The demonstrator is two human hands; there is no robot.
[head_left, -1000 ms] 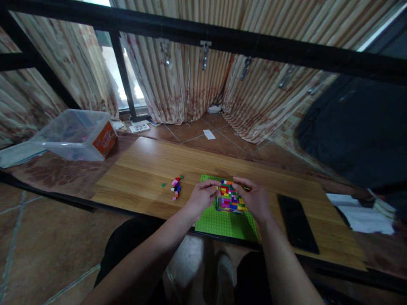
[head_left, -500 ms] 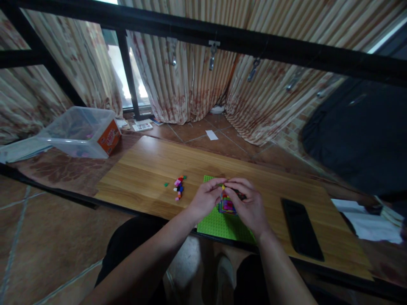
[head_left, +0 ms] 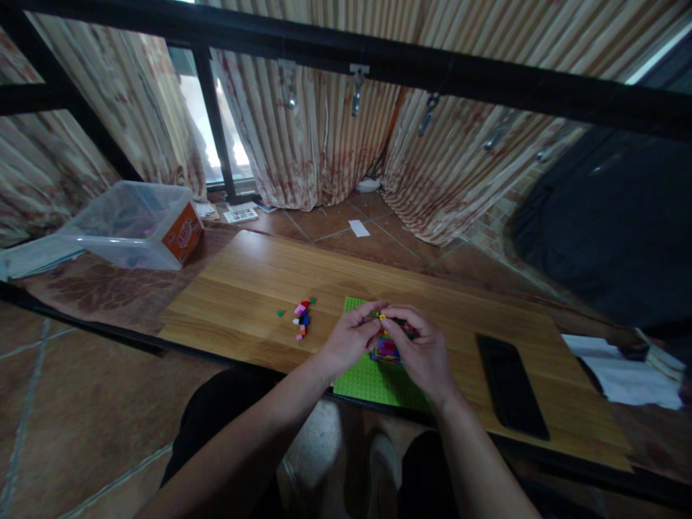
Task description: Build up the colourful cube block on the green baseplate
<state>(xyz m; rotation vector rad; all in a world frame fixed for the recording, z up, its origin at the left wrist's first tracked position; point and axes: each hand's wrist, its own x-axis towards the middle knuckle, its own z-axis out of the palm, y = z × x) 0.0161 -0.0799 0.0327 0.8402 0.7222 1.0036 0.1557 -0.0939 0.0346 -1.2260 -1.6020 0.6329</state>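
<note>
A green studded baseplate [head_left: 367,382] lies at the front edge of the wooden table. On it stands a multicoloured block of toy bricks [head_left: 386,350], partly covered by my hands. My right hand [head_left: 424,342] pinches a small yellow toy brick [head_left: 382,317] between thumb and forefinger, just above the build. Close by on the left, my left hand [head_left: 354,335] is closed with its fingertips near the same brick; whether it grips anything is hidden. To the left lies a small pile of loose toy bricks [head_left: 303,317] in pink, red, blue, black, white and orange.
A black phone [head_left: 511,386] rests on the table [head_left: 216,306] to the right. A clear plastic box [head_left: 130,231] with an orange label stands at the far left. A black metal bar [head_left: 346,58] crosses overhead, with curtains behind. Papers [head_left: 621,371] lie at the right.
The yellow brick at my fingertips shows a little differently, seemingly turned. Both hands stay almost in place over the build. The whole view has shifted slightly.
</note>
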